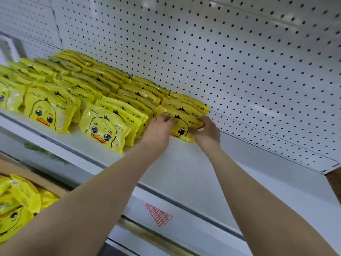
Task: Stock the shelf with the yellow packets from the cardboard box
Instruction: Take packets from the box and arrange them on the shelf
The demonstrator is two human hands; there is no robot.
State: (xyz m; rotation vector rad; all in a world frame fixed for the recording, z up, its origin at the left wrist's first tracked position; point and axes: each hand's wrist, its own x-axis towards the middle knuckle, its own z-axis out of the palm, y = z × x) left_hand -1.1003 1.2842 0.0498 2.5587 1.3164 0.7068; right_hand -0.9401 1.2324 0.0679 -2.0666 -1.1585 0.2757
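On the white shelf (pixel 184 163), rows of yellow duck-face packets (pixel 103 126) lean back toward the pegboard. Both my hands hold the front packet (pixel 181 126) of the rightmost row. My left hand (pixel 160 128) grips its upper left edge with curled fingers. My right hand (pixel 206 130) pinches its right edge. The packet stands on the shelf, tilted back against the ones behind it. The cardboard box (pixel 33 177) at the lower left holds more yellow packets (pixel 18 206).
A white pegboard back wall (pixel 221 61) rises behind the rows. To the right of the held packet is bare shelf surface. A red-printed label (pixel 158 213) sticks to the shelf's front rail. A brown edge (pixel 335 183) shows at the far right.
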